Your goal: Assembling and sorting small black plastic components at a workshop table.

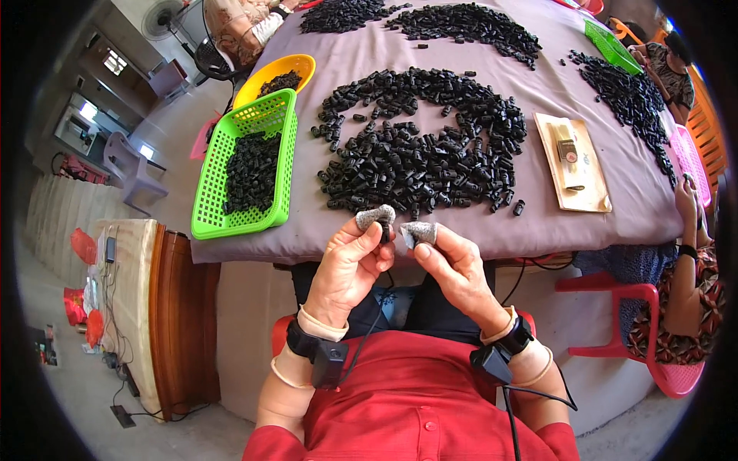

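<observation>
Near the front edge of the table, my left hand (pixel 347 257) pinches a small black plastic part (pixel 386 230) between thumb and fingers. A grey cloth cover wraps its index fingertip. Just right of it, my right hand (pixel 455 270) is closed in a pinch, its index fingertip also covered in grey. A small pale, shiny tip (pixel 407 237) shows at those fingers; what it belongs to is unclear. The hands are close together but apart. Beyond them lies a large pile of black plastic parts (pixel 419 165) on the mauve tablecloth (pixel 553 84).
A green basket (pixel 290 165) with black parts stands left, before a yellow bowl (pixel 309 75). A cardboard piece (pixel 592 173) holding a small object lies right. More black piles (pixel 469 31) lie farther off. Other people (pixel 680 307) sit around the table; a wooden cabinet (pixel 184 323) stands lower left.
</observation>
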A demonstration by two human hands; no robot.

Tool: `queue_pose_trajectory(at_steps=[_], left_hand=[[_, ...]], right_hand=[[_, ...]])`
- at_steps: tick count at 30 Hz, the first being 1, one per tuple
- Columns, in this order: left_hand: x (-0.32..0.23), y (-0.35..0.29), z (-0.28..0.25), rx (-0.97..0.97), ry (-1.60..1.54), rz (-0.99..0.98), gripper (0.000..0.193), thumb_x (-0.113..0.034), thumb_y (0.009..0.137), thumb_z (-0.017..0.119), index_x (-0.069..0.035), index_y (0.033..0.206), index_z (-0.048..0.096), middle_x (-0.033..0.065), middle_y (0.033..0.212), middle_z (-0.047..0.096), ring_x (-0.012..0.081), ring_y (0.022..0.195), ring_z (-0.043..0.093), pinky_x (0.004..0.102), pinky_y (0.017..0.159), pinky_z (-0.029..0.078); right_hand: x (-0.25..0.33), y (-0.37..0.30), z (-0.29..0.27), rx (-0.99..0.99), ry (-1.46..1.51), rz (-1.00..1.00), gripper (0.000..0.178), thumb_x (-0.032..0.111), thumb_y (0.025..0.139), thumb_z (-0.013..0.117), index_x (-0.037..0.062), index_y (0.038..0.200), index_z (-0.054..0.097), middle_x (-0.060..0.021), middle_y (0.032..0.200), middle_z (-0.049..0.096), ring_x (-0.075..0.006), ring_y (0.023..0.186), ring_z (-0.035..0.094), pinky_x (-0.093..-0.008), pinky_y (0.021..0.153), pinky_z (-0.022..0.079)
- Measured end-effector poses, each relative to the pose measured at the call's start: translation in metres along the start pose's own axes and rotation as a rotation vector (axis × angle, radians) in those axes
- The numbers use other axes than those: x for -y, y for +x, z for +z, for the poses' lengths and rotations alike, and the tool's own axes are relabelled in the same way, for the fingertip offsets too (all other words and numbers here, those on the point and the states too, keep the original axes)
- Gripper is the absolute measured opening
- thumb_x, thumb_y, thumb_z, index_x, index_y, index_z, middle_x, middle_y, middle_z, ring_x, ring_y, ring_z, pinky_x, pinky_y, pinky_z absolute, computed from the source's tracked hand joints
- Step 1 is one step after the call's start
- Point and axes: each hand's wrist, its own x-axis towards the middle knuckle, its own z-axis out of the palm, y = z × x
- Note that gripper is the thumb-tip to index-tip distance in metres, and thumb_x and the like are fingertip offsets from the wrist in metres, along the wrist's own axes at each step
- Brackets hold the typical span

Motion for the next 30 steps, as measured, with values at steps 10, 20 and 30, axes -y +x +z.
queue_pose_trajectory(at_steps=[10,20,30], left_hand=[[0.005,-0.006,0.015,-0.037,0.301,-0.059,0.02,-0.007,0.083,0.06,-0.005,0.102,0.057,0.0039,0.081,0.061,0.0101,0.061,0.057,0.0212,0.051,0.048],[-0.001,-0.005,0.018,0.018,0.185,-0.155,0.025,-0.007,0.082,0.06,-0.002,0.106,0.054,0.0072,0.088,0.061,0.0147,0.068,0.061,0.0248,0.058,0.051],[0.005,-0.004,0.016,0.079,0.184,-0.143,0.031,-0.006,0.083,0.057,-0.008,0.113,0.051,0.0063,0.092,0.06,0.0136,0.068,0.058,0.0233,0.056,0.046]], right_hand=[[-0.001,0.001,0.001,-0.131,0.094,0.021,0.021,0.008,0.081,0.061,0.0024,0.101,0.056,0.0026,0.084,0.056,-0.0037,0.077,0.048,-0.0193,0.068,0.042],[-0.001,0.004,-0.006,-0.043,0.244,0.041,0.023,0.002,0.08,0.06,0.0035,0.102,0.055,0.0031,0.086,0.055,-0.0044,0.079,0.048,-0.0196,0.071,0.041],[-0.006,0.003,-0.006,-0.044,0.294,0.053,0.022,0.002,0.081,0.059,0.0043,0.103,0.055,0.0042,0.085,0.054,-0.003,0.078,0.047,-0.0188,0.07,0.04]])
